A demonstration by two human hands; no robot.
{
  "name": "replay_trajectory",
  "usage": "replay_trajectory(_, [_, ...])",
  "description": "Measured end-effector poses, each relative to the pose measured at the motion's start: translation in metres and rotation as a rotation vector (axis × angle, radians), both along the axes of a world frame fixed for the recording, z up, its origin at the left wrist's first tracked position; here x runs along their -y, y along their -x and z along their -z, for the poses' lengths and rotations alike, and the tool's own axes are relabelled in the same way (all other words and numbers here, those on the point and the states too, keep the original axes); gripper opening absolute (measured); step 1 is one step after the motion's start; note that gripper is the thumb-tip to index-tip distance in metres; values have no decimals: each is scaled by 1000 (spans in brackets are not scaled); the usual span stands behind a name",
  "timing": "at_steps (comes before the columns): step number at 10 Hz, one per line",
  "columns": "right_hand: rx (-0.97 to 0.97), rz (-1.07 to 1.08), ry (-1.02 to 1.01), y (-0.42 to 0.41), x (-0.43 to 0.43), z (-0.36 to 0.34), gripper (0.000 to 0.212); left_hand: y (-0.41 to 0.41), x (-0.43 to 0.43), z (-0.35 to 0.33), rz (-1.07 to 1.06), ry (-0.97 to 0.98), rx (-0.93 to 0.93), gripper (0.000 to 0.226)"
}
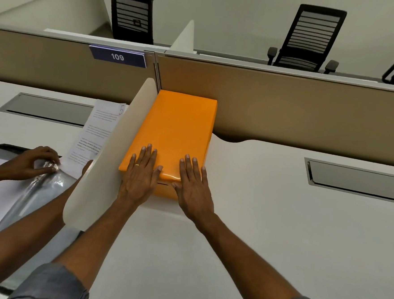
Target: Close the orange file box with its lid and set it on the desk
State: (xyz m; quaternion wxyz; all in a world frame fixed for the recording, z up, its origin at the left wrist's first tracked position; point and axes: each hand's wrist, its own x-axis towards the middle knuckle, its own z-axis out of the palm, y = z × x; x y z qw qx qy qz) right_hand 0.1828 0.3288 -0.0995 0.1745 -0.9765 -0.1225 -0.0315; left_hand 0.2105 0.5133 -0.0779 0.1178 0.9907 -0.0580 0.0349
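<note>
From the head view, the orange box (173, 133) lies on the white desk (244, 222) with its lid (176, 124) on top, its far end up against the tan partition (287, 113) and its left side just beside the white divider (101, 173). The left hand (140, 175) and right hand (193, 186) both lie flat and open on the near end of the lid, fingers spread, gripping nothing. The lid looks seated or nearly so; the step in hand seems to be pressing it home. To do that well, push straight down with even weight from both palms, then work along the lid's edges so no corner rides up, and keep the box from sliding. The divider crowds the left edge and leaves the left hand little room there. Beyond it, another person's hand (39, 161) handles a shiny plastic sleeve (39, 189) beside printed papers (97, 133). Two black chairs (308, 38) stand behind the partition.
</note>
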Motion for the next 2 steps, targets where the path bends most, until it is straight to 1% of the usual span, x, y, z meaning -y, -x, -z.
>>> replay_trajectory(1, [87,69,-20,14,28,-3,73,11,15,-3,19,76,73,70])
replay_trajectory(2, [45,129,13,25,51,-5,73,21,32,-2,98,41,80,77])
